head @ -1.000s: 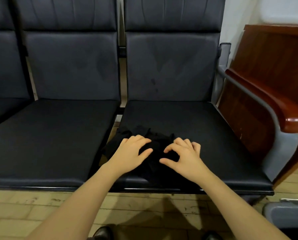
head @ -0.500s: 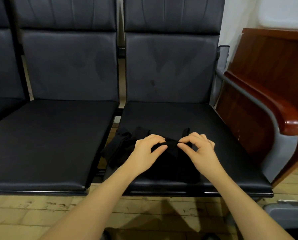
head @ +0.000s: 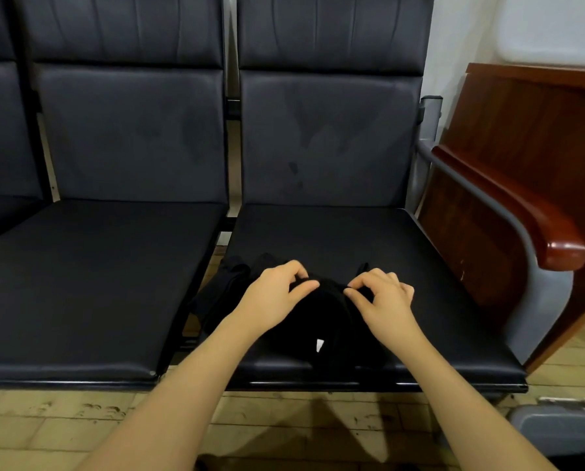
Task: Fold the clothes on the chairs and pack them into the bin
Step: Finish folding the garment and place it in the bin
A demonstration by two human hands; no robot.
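A row of dark padded chairs (head: 335, 239) stands on a worn tiled floor (head: 63, 413), with a wooden armrest (head: 556, 239) at the right end. On the right-hand seat, the left hand (head: 277, 294) and the right hand (head: 382, 297) each pinch the black garment (head: 321, 321) between thumb and curled fingertips, close together on a raised ridge of cloth along its far edge. The cloth spreads back from the fingers toward the seat's front edge, a small white tag (head: 319, 345) showing just behind them. To the left of the left fingers more black fabric bunches up and droops into the gap between two seats. It looks thin, limp and light, so it should sag wherever unsupported; taking hold at corners or along a hem, well apart, would likely keep it flat for folding. A grey bin (head: 562, 426) sits on the floor, down to the right of the right hand.
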